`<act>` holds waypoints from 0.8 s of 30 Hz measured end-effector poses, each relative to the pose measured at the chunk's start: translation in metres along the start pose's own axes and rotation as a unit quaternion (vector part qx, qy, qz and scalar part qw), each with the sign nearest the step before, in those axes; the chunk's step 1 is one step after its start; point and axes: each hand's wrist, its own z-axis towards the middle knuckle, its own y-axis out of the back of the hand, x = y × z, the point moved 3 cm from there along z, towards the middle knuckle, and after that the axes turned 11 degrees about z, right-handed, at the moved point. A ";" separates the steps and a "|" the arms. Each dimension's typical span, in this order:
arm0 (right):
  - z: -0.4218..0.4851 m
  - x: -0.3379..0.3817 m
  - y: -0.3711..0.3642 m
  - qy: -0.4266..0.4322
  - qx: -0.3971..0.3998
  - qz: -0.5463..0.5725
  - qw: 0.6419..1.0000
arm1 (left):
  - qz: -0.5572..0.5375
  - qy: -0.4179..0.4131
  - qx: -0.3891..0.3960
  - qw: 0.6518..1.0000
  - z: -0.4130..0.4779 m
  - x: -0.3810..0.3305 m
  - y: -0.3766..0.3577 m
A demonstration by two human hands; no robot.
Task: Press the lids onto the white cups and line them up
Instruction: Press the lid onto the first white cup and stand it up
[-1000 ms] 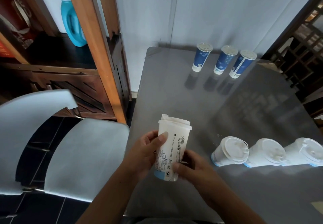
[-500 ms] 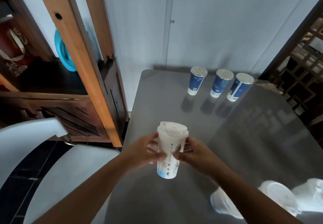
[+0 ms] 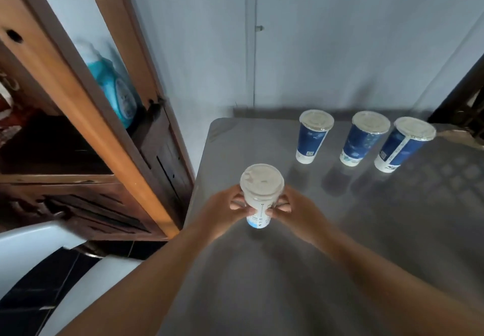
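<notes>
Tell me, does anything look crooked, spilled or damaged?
Nothing stands out. The white plastic lid sits evenly on the white paper cup gripped by the left hand and right hand. Three blue lidded paper cups stand upright in a row on the grey table; no spill.

Both hands (image 3: 222,211) grip a lidded white cup (image 3: 260,196) above the table (image 3: 366,231).

Three lidded blue cups (image 3: 362,141) stand in a row across the grey table (image 3: 392,231).

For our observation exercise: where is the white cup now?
Head view: the white cup is gripped between the left hand and right hand near the left edge of the grey table, in front of the three blue cups.
</notes>
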 end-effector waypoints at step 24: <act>0.061 -0.051 -0.014 0.050 -0.008 0.015 0.999 | 0.077 -0.005 -0.018 0.997 0.058 0.058 -0.019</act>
